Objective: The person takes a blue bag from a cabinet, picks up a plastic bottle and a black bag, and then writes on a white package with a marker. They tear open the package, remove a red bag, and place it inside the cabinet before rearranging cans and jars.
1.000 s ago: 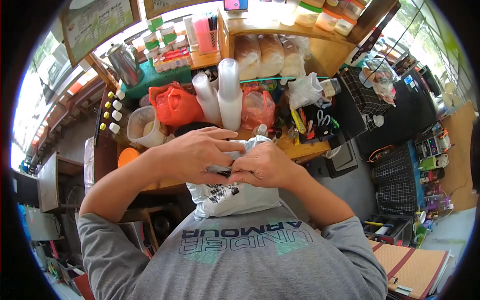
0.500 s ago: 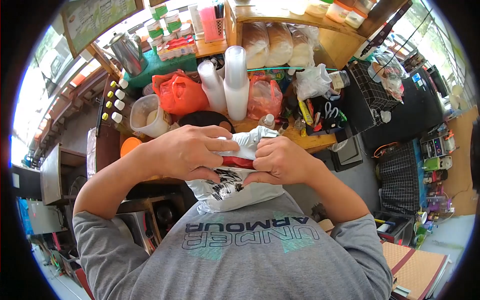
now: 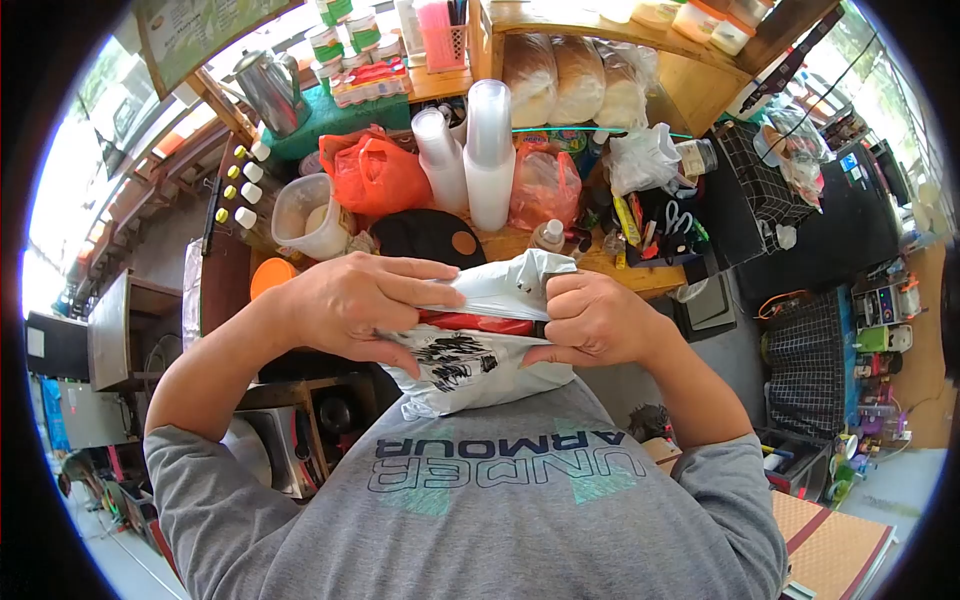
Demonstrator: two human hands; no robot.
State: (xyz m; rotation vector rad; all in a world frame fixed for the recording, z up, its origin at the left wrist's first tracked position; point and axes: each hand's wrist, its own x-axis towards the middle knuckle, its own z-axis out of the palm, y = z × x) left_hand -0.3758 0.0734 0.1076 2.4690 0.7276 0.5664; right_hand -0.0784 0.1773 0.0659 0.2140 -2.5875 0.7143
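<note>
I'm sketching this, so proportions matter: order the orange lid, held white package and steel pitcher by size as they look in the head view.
1. White package, clearly largest
2. Steel pitcher
3. Orange lid, smallest

The bag [image 3: 480, 372] between the two hands looks like thin white plastic, wrinkled and a little glossy, with rough black marks on its near face, and the thing [image 3: 478, 322] inside its opening has a smooth, shiny red surface. Beyond it, the table [image 3: 500, 243] is of wood with a light sheen, the stacked cups [image 3: 489, 170] are of smooth, cloudy plastic, and the orange-red bag [image 3: 375, 172] to their left is of crumpled, thin plastic. At the far left, the jug [image 3: 270, 95] is of polished metal, while the grey shirt [image 3: 480, 510] is of soft, matt cloth.
</note>
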